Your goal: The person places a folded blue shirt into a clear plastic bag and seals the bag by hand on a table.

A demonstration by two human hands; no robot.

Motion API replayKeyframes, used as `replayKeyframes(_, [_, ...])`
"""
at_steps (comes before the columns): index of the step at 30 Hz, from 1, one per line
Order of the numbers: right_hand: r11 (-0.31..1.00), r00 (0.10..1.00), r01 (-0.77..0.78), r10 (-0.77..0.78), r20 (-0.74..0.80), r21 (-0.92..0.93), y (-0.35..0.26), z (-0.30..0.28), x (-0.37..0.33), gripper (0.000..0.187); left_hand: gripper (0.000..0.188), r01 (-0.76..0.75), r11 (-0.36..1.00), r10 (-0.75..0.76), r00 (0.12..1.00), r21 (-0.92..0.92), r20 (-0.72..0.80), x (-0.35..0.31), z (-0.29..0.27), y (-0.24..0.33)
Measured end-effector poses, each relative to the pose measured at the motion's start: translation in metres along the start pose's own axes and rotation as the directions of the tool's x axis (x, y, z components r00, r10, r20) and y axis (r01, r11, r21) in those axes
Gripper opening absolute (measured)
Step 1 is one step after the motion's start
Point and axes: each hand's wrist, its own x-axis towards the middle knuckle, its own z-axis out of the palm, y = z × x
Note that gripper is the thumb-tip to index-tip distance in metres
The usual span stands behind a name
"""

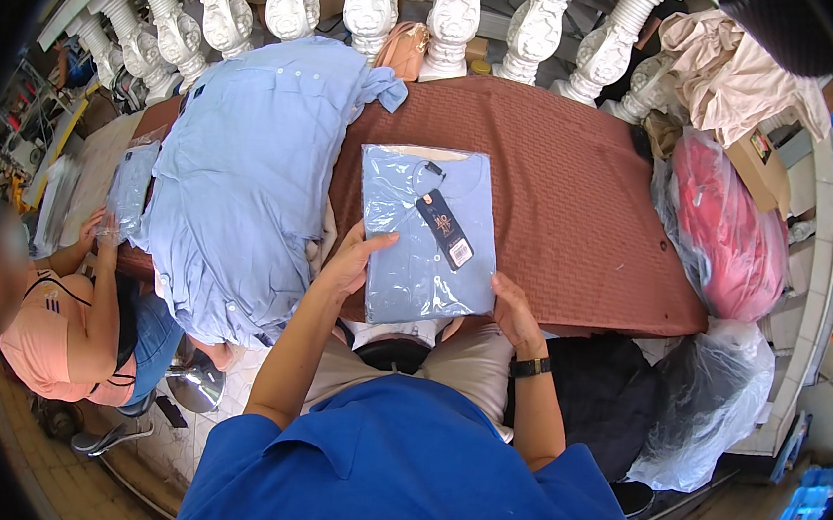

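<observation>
Bagged blue shirt (pixel 397 273) is in front of the person at the near edge of the brown-covered tabletop (pixel 580 205), face up, dark tag (pixel 445 229) showing. Can't tell if it rests on the cloth or is lifted.

Left hand (pixel 349 262) pinches the near left side, thumb on top; right hand (pixel 518 313) grips the near right corner. Fingers underneath are mostly hidden. Opposed side grips look meant to keep the pack flat and the front readable.

Left: loose pile of blue shirts (pixel 251 166), close by and draping over the near edge, so leftward room is tight. Beyond it, a co-worker's hands (pixel 98 225) are on another clear bag (pixel 133 186).

Right: broadest run of cloth, ending near the red bundle in plastic (pixel 722 222). Far side: white balusters (pixel 454 26) bound the tabletop, brown pouch (pixel 403 51) beside them. Near right, below the edge: black cloth (pixel 593 394) and clear plastic bag (pixel 711 405).
</observation>
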Motion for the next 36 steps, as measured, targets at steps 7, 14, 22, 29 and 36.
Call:
replayKeyframes(7, [0.995,0.998,-0.012,0.018,0.066,-0.098,-0.012,0.018,0.017,0.049,0.047,-0.002,0.999,-0.001,0.998,0.047,0.064,-0.003,0.001,0.016])
replayKeyframes(14, [0.984,0.988,0.156,-0.154,0.022,-0.083,-0.022,0.046,0.029,0.041,0.049,-0.032,0.997,0.03,0.999,0.071,0.034,-0.009,-0.001,0.03])
replayKeyframes(22, [0.963,0.973,0.222,-0.209,0.095,-0.154,-0.047,0.062,0.026,0.041,0.051,0.014,0.998,-0.012,1.0,0.057,-0.023,-0.028,-0.003,0.042])
replayKeyframes(29, [0.962,0.988,0.146,-0.131,0.078,-0.23,-0.063,0.073,0.033,0.047,0.054,0.078,0.955,-0.042,0.991,0.287,-0.128,-0.039,0.013,0.049])
replayKeyframes(36, [0.119,0.727,0.556,-0.549,0.412,-0.823,-0.071,0.143,-0.005,0.098,0.05,-0.109,0.829,0.312,0.904,0.548,-0.292,-0.038,0.029,0.038])
